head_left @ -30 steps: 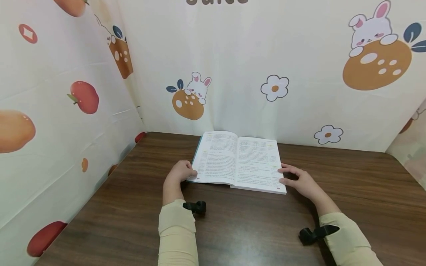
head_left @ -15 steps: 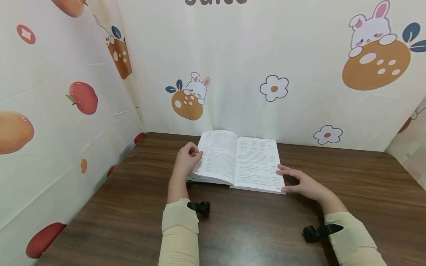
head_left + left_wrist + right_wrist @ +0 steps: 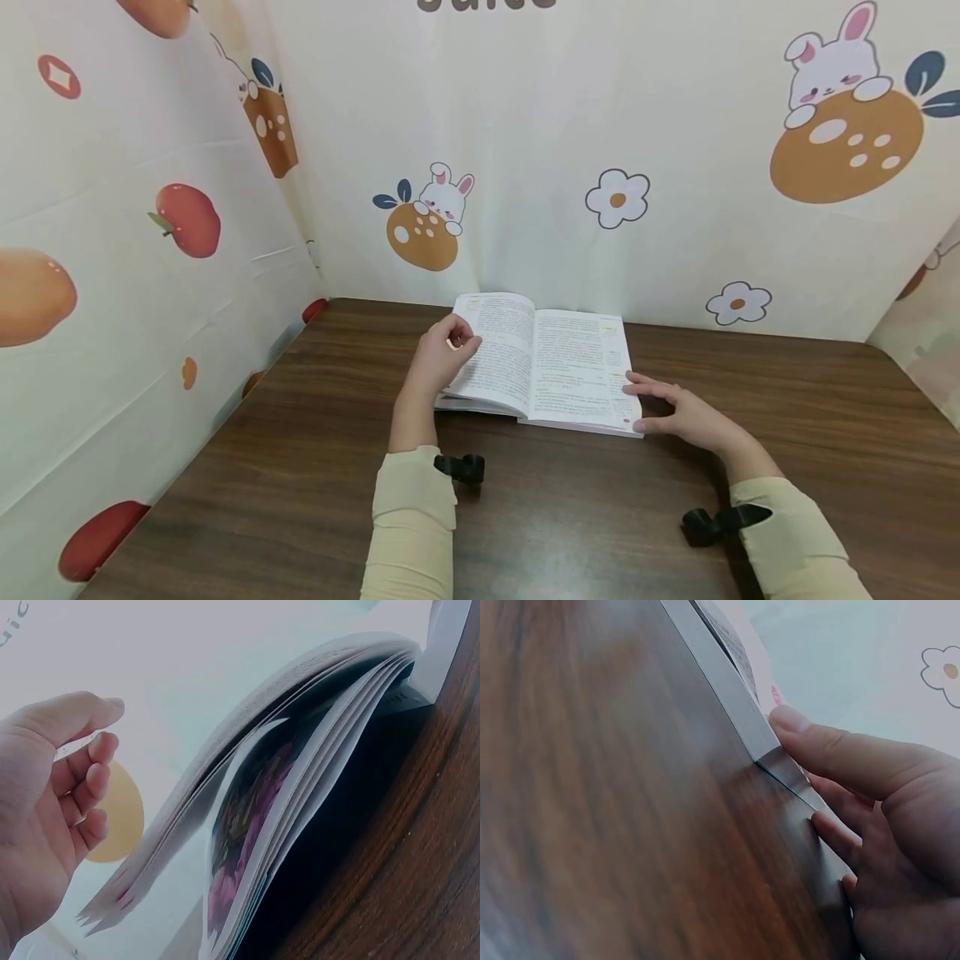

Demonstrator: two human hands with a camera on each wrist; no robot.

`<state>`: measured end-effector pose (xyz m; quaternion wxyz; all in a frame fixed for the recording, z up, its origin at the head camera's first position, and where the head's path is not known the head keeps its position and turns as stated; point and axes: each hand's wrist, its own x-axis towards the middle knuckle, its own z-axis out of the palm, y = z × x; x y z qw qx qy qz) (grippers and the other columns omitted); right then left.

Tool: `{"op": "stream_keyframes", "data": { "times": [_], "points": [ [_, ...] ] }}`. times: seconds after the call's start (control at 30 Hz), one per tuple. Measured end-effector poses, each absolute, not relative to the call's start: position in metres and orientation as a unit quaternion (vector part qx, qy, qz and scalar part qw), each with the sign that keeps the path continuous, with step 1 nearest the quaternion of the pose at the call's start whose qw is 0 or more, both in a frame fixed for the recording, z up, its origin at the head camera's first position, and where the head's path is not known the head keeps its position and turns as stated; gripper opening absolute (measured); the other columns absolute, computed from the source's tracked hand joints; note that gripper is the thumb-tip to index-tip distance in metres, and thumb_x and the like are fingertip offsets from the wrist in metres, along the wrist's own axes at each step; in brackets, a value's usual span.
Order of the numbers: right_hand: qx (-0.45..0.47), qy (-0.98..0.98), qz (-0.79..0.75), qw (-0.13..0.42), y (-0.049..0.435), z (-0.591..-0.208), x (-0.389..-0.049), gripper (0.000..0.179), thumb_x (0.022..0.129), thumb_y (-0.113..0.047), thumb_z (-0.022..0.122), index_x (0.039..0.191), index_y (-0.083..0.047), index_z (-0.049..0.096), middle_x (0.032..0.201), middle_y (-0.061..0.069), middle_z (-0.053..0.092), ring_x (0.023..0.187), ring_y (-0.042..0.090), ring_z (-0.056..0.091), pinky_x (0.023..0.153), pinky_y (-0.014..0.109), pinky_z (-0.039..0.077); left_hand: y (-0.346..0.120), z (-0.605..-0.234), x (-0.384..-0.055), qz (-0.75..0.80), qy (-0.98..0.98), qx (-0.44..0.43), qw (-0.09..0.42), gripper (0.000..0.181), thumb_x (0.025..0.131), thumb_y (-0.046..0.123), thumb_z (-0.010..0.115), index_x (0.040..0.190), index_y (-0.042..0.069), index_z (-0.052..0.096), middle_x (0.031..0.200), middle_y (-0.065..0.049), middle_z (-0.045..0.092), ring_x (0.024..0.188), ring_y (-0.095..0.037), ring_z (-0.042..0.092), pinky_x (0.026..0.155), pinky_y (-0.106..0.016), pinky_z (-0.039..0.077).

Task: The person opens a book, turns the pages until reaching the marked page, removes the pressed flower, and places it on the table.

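Observation:
An open book (image 3: pixel 570 367) lies on the table, printed text on both pages. Its left half (image 3: pixel 277 750) is raised off the wood, the pages fanned in bundles with a colour picture between them. Over the left page's outer edge is my left hand (image 3: pixel 442 358), fingers curled and thumb near the index fingertip. Nothing shows between them in the left wrist view; page corners lie close to the heel of the hand. My right hand (image 3: pixel 686 417) touches the book's right side with relaxed, spread fingers, thumb (image 3: pixel 791 720) at the near corner.
A dark wooden table (image 3: pixel 555 517) runs back to a pale curtain (image 3: pixel 540 167) printed with rabbits, fruit and flowers. Another printed curtain (image 3: pixel 112 333) borders the left side. Black camera mounts (image 3: pixel 468 469) sit on both wrists.
My left hand has moved from the book's near left corner upward and right over the left page. The left half has risen from the table. My right hand has shifted slightly, staying at the right edge.

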<state>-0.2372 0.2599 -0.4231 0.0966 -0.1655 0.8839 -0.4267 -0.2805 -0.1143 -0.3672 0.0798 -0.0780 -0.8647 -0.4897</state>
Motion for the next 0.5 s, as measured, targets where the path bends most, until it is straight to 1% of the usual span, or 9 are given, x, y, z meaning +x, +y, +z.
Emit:
{"op": "stream_keyframes", "data": {
  "times": [0.2,0.33,0.5],
  "points": [
    [-0.157,0.889,-0.423,0.075,0.257,-0.425,-0.24,0.056,0.077,-0.033,0.074,0.125,-0.009,0.058,0.146,0.012,0.033,0.134,0.041,0.019,0.099,0.063,0.016,-0.109,-0.362,-0.279,-0.488,-0.865,-0.096,0.07,0.012,0.086,0.021,0.065,0.088,0.012,0.056,0.086,-0.004,0.05,0.086,-0.02,0.046,0.072,-0.033,0.038],
    [-0.159,0.891,-0.422,0.054,0.256,-0.428,-0.241,0.05,0.078,-0.032,0.074,0.119,-0.008,0.061,0.143,0.014,0.038,0.133,0.041,0.023,0.099,0.062,0.017,-0.103,-0.359,-0.278,-0.478,-0.869,-0.117,0.054,0.01,0.086,0.019,0.065,0.09,0.012,0.058,0.087,-0.003,0.052,0.087,-0.02,0.046,0.075,-0.033,0.038],
    [-0.16,0.891,-0.423,0.039,0.255,-0.429,-0.242,0.043,0.08,-0.032,0.071,0.115,-0.008,0.063,0.14,0.016,0.041,0.131,0.042,0.026,0.098,0.062,0.019,-0.091,-0.36,-0.279,-0.46,-0.872,-0.163,0.035,0.009,0.087,0.018,0.065,0.091,0.012,0.06,0.087,-0.001,0.054,0.086,-0.019,0.047,0.077,-0.033,0.039]
  ]
}}
